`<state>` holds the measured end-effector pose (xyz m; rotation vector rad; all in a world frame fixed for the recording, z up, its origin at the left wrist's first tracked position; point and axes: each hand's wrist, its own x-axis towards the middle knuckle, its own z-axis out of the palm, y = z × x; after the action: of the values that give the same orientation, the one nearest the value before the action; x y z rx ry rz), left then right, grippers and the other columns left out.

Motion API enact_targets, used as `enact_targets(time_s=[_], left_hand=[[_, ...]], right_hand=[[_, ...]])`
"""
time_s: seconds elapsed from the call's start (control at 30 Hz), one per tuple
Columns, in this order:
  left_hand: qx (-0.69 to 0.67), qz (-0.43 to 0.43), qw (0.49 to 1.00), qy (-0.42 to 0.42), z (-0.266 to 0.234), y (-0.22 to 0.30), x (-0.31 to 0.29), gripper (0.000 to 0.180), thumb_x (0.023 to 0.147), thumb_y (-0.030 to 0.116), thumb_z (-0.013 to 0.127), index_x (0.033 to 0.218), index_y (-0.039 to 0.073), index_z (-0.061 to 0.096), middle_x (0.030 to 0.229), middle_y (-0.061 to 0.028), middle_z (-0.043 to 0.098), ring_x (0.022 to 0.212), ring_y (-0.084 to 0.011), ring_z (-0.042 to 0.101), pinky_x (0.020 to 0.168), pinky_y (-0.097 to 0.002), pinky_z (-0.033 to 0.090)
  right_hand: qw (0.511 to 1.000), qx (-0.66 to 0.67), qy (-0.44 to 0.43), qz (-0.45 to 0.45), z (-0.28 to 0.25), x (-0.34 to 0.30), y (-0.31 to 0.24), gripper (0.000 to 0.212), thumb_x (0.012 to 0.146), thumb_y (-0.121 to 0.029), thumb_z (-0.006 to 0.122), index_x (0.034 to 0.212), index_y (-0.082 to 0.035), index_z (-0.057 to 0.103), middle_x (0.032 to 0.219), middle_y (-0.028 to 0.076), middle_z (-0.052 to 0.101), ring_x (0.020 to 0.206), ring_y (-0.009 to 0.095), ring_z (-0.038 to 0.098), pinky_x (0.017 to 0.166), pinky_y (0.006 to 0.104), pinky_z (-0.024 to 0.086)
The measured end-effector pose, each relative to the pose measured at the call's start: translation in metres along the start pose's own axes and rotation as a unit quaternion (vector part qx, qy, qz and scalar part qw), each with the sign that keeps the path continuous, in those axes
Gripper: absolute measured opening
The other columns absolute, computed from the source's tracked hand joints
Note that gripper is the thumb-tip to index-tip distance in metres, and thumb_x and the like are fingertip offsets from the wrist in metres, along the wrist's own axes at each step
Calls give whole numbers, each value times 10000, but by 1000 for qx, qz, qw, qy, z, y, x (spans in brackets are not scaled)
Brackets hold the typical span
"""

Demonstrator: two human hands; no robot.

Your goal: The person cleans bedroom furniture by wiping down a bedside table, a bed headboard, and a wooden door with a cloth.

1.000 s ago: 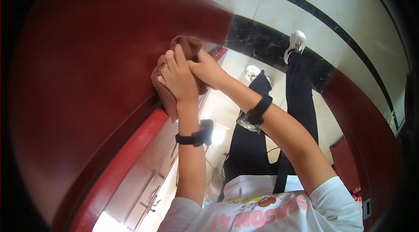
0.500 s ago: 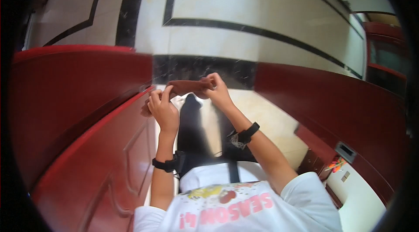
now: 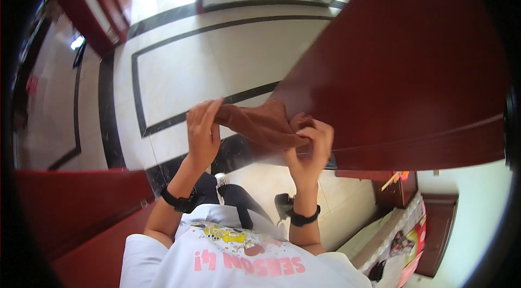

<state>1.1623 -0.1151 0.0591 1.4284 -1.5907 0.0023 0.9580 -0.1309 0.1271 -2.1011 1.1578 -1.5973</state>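
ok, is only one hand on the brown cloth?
No, both the left hand and right hand grip the brown cloth at opposite ends.

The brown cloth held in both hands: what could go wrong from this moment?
1. The brown cloth is gripped only at its ends, by the left hand and right hand; one loose pinch could let it drop to the glossy tiled floor.
2. It hangs bunched beside the dark red wooden panel, so it may wipe unevenly.

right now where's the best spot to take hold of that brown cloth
Take the brown cloth by its two ends, as the left hand and right hand do. It hangs stretched between them, bunched at the right end, so pinch each end from its own side.
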Motion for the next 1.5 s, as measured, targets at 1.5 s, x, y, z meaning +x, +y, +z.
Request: enact_targets(time_s=[1.5], left_hand=[[-206,273,935,93,125,123,187,780,768,331,479,1364,-54,156,1393,-330,100,1280,-522,75,1011,-584,88]], right_hand=[[732,-603,313,57,-23,56,-16,603,777,-162,527,1294,60,311,1364,347,173,1258,524,163,1024,563,101]])
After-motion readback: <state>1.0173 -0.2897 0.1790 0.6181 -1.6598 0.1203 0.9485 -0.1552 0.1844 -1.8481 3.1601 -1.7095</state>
